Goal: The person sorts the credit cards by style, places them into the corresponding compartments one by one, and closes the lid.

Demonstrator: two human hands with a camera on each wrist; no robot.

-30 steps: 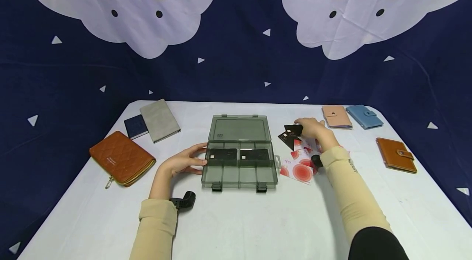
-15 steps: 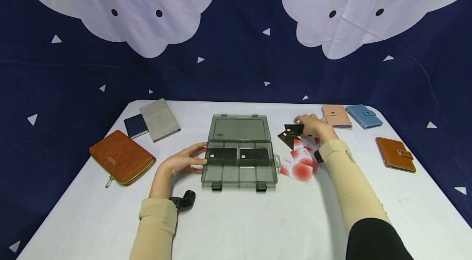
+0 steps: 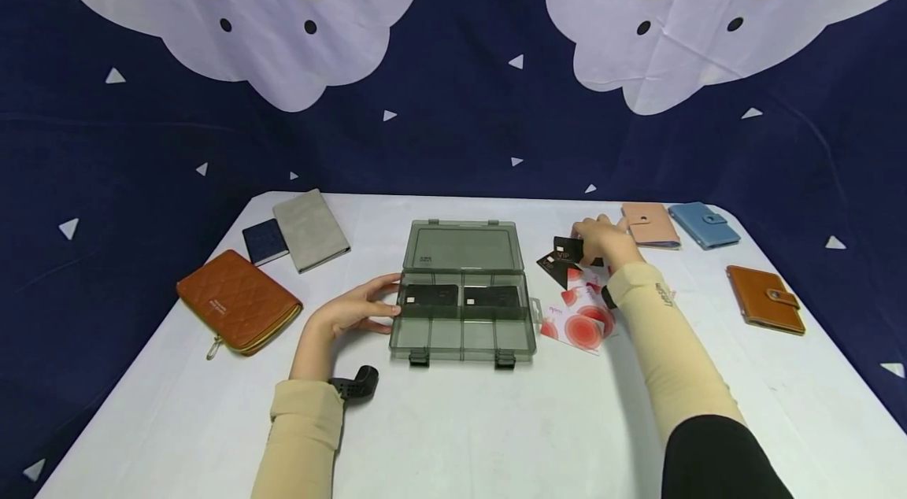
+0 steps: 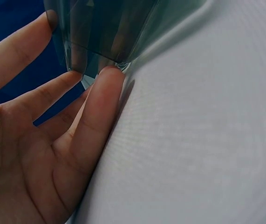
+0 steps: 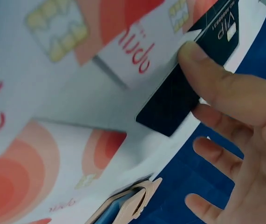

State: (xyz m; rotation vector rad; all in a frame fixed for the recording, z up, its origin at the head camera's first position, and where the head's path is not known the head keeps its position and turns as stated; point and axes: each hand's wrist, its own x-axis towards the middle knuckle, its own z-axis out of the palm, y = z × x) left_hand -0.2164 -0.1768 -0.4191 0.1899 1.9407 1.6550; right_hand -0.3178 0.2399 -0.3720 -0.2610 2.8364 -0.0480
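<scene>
My left hand (image 3: pixel 352 309) touches the left wall of a translucent grey-green divided box (image 3: pixel 460 249), its fingers fairly straight. In the left wrist view the thumb (image 4: pixel 100 100) lies at the box's lower corner. The box's lid lies back. Black cards (image 3: pixel 431 294) fill its two far compartments. My right hand (image 3: pixel 605 239), right of the box, pinches a black card (image 5: pixel 170 100) at its edge; the index finger is mostly hidden. Another black card (image 3: pixel 556 269) lies beside it. Red-and-white chip cards (image 3: pixel 579 324) overlap nearer me.
At left lie a brown quilted zip wallet (image 3: pixel 237 301), a navy booklet (image 3: pixel 265 242) and a grey notebook (image 3: pixel 312 230). Pink (image 3: pixel 649 223) and blue (image 3: pixel 703 224) snap card holders sit at the far right. A brown snap wallet (image 3: pixel 764 299) lies nearer the right edge.
The right hand has shifted slightly over the black cards, and the upper black card has turned a little, with its VIP lettering now showing. The left hand stays at the box.
</scene>
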